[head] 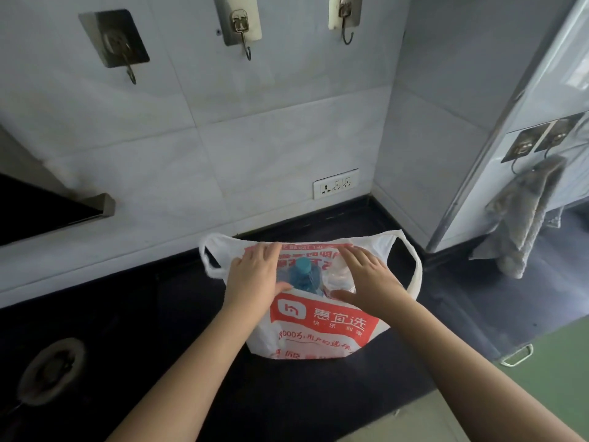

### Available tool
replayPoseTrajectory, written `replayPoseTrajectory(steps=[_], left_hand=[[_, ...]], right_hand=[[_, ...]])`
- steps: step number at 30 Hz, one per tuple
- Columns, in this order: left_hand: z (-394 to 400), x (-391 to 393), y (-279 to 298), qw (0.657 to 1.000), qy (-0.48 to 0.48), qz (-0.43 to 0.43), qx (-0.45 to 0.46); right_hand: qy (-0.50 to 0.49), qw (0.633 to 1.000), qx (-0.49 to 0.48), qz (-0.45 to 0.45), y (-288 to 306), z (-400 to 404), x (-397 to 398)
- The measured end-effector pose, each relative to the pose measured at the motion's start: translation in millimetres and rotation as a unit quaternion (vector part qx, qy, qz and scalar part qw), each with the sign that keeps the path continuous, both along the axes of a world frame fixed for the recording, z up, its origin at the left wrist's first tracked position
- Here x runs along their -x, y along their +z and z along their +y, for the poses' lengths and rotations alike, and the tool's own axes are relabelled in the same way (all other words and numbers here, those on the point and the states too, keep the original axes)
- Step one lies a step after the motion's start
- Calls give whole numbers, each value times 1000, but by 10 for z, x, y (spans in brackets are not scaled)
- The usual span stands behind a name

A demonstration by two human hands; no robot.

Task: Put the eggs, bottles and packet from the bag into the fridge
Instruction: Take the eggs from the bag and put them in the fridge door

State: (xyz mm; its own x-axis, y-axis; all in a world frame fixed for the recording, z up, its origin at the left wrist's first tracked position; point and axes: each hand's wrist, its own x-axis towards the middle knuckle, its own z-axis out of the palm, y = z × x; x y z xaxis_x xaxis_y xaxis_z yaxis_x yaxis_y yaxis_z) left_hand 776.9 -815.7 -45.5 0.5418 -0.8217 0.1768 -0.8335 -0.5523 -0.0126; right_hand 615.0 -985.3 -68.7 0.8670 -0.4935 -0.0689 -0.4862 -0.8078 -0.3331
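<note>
Your left hand [255, 269] and right hand [366, 275], fingers spread, part the bag's [318, 330] rim around one blue-capped bottle [302, 275] between them.

Bag [318, 327] carried the only readable print: red panel with a white square logo and white characters "惠宜选", smaller white characters beneath, too small to read. Below the panel, red handwriting-style line starting "8000万". Upside-down red print on the far flap was illegible.
</note>
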Motion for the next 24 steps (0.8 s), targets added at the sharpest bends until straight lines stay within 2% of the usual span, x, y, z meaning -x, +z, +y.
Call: replayPoseTrajectory(steps=[7, 11, 20, 24], left_hand=[[262, -27, -137, 993, 110, 33, 29], [387, -139, -304, 994, 88, 61, 20], [292, -353, -429, 983, 69, 144, -96], [181, -429, -512, 962, 72, 212, -155]], right_hand=[[13, 1000, -16, -8, -128, -81, 52], [28, 999, -19, -20, -235, -141, 85], [-2, 994, -112, -4, -278, -273, 62], [-4, 991, -136, 13, -312, -347, 22]])
